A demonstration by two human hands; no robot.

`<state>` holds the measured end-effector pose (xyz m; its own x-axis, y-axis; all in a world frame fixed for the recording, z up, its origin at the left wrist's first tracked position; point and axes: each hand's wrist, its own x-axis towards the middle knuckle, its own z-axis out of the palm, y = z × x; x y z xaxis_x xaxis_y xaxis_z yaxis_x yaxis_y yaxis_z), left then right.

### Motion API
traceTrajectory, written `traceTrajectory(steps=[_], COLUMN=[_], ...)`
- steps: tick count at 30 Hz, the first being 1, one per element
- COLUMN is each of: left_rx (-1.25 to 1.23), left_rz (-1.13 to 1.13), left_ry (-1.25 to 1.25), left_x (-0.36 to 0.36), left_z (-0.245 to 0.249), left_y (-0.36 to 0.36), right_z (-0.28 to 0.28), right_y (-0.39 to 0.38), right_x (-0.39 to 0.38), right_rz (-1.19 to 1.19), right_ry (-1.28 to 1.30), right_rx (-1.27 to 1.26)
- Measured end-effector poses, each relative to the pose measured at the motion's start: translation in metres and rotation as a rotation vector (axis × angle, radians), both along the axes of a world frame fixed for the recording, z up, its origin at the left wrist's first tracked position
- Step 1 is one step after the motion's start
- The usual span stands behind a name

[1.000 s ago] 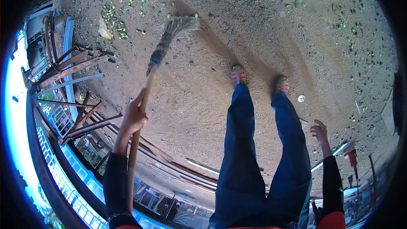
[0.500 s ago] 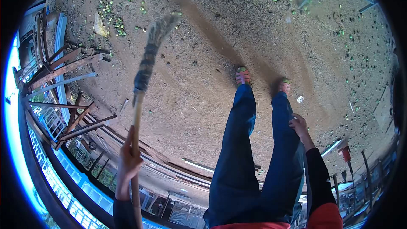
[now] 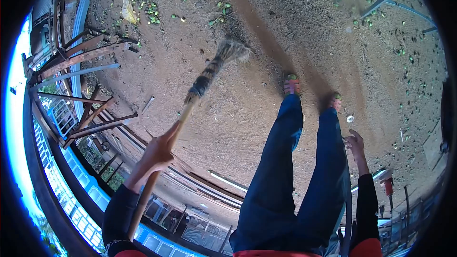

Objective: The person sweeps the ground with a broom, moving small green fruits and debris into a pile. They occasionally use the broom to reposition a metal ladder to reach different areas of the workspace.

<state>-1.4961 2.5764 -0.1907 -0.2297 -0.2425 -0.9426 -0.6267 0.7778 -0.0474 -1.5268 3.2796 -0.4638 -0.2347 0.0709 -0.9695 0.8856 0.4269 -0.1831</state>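
A broom (image 3: pixel 202 84) slants over bare dirt (image 3: pixel 223 135), bristles (image 3: pixel 232 50) near scattered green litter (image 3: pixel 221 12), its handle (image 3: pixel 186 113) gripped by the left hand (image 3: pixel 159 152); the right hand (image 3: pixel 354 144), empty, hangs loosely parted beside the trousers (image 3: pixel 331 147). Low, light strokes would probably limit dust.

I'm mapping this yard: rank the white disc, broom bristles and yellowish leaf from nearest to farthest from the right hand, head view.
1. White disc, just ahead of the right hand.
2. Broom bristles, ahead and left.
3. Yellowish leaf, at upper left.
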Motion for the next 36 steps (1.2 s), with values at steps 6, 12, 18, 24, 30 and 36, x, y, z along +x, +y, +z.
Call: traceTrajectory(steps=[6, 12, 18, 24, 30, 36], left_rx=[-0.166, -0.166, 0.045, -0.143, -0.274, -0.109], left_rz=[0.088, 0.140, 0.160, 0.268, 0.491, 0.514], left_ry=[0.352, 0.334, 0.021, 0.292, 0.787, 0.393], left_x=[-0.086, -0.041, 0.061, 0.004, -0.058, 0.012], left_z=[-0.034, 0.031, 0.064, -0.010, -0.020, 0.077], left_y=[-0.065, -0.001, 0.059, -0.029, -0.086, 0.002], right_z=[-0.019, 0.012, 0.000, -0.001, -0.011, -0.013], right_y=[0.009, -0.052, -0.058, -0.038, 0.015, -0.010], right_x=[0.019, -0.008, 0.000, 0.008, 0.018, 0.010], right_rz=[0.042, -0.011, -0.061, -0.047, -0.008, -0.044], right_ry=[-0.015, -0.003, -0.020, -0.023, -0.070, -0.063], right_rx=[0.013, -0.027, -0.058, -0.019, 0.030, 0.034])
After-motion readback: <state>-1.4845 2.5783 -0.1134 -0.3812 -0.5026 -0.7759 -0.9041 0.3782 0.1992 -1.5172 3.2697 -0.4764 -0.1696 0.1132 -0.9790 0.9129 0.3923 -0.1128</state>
